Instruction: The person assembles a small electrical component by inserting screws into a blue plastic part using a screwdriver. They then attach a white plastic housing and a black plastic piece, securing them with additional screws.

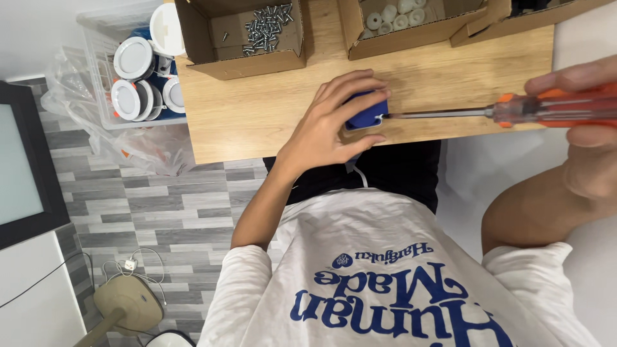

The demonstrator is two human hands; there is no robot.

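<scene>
1. The left hand (334,122) lies palm down on the wooden bench (257,115), its fingers curled over a small blue plastic part (367,114) and pinning it to the surface; the thumb closes in from the near side, so the hand is shut around the part
2. The blue part sits close to the front edge of the bench, about midway along it, mostly hidden under the left fingers, with only its right end showing
3. The right hand (588,109) comes in from the right edge of the view, fingers wrapped tightly around the orange handle of a screwdriver (514,110)
4. The screwdriver lies nearly level, its metal shaft pointing left, the tip meeting the exposed right end of the blue part just beside the left fingertips
5. The two hands are well apart, joined only by the tool's length, with the part at the left hand's end
6. At the back of the bench stands an open cardboard box of screws (265,29), and to its right another cardboard box with white round pieces (392,16)
7. Left of the bench, a clear plastic bin (103,71) holds round white and silver light fittings (134,59)
</scene>
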